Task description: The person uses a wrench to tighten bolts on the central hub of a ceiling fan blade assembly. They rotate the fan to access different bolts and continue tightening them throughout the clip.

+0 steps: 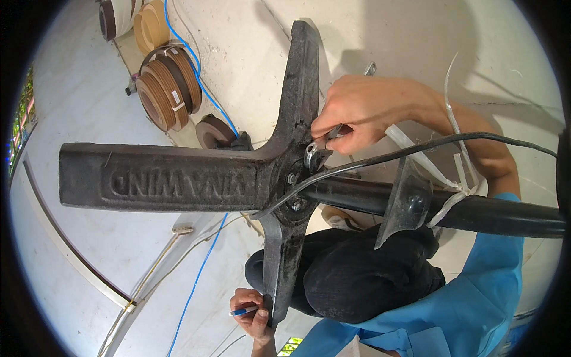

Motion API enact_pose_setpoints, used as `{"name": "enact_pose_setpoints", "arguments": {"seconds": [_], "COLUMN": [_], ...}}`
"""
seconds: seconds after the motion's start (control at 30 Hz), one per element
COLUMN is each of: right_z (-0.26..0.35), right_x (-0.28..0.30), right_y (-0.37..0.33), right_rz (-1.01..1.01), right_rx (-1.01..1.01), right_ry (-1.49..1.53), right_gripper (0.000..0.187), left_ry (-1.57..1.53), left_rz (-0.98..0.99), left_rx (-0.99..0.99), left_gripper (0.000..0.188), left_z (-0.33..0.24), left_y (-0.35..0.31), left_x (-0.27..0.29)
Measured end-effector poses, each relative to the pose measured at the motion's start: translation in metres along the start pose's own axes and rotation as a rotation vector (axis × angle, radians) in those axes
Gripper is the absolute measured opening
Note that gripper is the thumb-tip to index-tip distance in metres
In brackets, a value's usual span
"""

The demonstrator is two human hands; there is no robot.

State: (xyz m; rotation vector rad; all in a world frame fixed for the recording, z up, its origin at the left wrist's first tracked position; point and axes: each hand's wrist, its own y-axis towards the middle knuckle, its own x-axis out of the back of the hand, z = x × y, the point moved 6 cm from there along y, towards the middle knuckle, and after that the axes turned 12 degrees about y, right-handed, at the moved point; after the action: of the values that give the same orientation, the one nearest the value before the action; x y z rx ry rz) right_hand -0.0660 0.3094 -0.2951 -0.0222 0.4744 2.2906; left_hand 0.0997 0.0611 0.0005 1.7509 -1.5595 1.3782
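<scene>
A heavy black cross-shaped stand base (163,178) is tipped on its side, its wide arm to the left and narrower arms up and down. A black pole (505,214) runs right from its hub, carrying a dark flared cover (410,199). My right hand (354,113) is closed around a metal wrench (310,157), whose head meets the hub beside the bolts (296,205). Below, my left hand (251,309) is closed round a blue-and-white pen-like stick (242,311), with its fingers against the end of the lower arm. A black cable (380,156) crosses the hub.
Brown edging rolls (163,95) and a tan roll (151,27) lie at the upper left. A blue cord (199,65) trails on the floor behind the base. Clear plastic strips (458,187) are tied around the pole. My bent knees (363,273) are close under it.
</scene>
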Motion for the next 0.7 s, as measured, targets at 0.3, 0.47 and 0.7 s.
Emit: {"name": "enact_pose_setpoints", "arguments": {"seconds": [0.3, 0.47, 0.7], "right_z": [-0.036, -0.053, -0.056], "right_x": [-0.021, -0.048, -0.072], "right_y": [-0.006, -0.012, -0.019], "right_rz": [0.055, -0.029, -0.135], "right_rx": [-0.012, -0.077, -0.046], "right_ry": [0.282, 0.545, 0.716], "right_gripper": [0.029, 0.033, 0.033], "left_ry": [-0.009, -0.031, 0.000], "left_rz": [0.006, 0.014, 0.019], "left_rx": [-0.008, -0.021, -0.027], "left_gripper": [0.045, 0.044, 0.042], "left_z": [0.001, 0.000, 0.001], "left_y": [0.000, 0.000, -0.001], "left_x": [0.001, 0.000, 0.003]}}
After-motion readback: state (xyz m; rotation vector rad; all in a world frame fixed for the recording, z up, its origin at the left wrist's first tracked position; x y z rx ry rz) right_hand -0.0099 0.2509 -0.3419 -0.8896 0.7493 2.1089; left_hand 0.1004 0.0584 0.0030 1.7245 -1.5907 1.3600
